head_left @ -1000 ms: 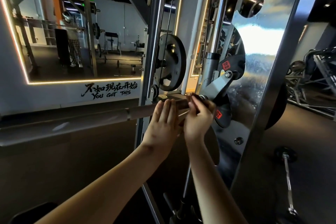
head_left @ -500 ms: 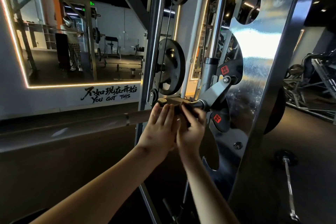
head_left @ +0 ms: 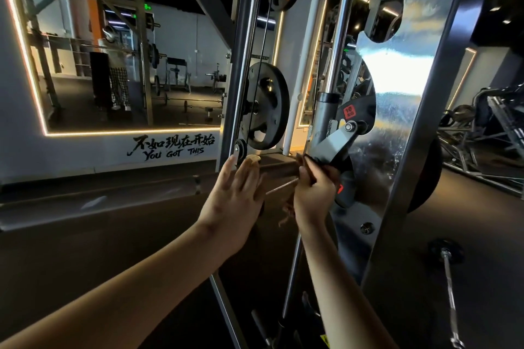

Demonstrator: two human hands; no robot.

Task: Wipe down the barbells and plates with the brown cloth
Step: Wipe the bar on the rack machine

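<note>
I'm working at the centre of the frame, where the bar (head_left: 170, 187) is running in from the left edge towards the grey hook (head_left: 334, 147) of the rack. The right hand (head_left: 314, 193) is pinching the brown cloth (head_left: 287, 210) against the bar just beside that hook. Its grip is clamped on the cloth, and a frayed end is hanging below the wrist. The left hand (head_left: 235, 195) is lying just left of it with straight fingers pointing up across the bar. That grip is apart and holding nothing, and it seems to be steadying the bar, though I cannot tell how firmly it is pressing.

As I'm reading it, I'm wiping this end of the bar — an early step. The black plate (head_left: 265, 106) above the hands and the 10 kg plate (head_left: 350, 113) behind the hook are not being touched, nor is the barbell (head_left: 449, 278) lying on the floor at lower right.

The next move is calling for the cloth to be wrapped round the bar and drawn left along it, with the left hand shifting out of its path — and the fingers kept clear of the hook.
</note>
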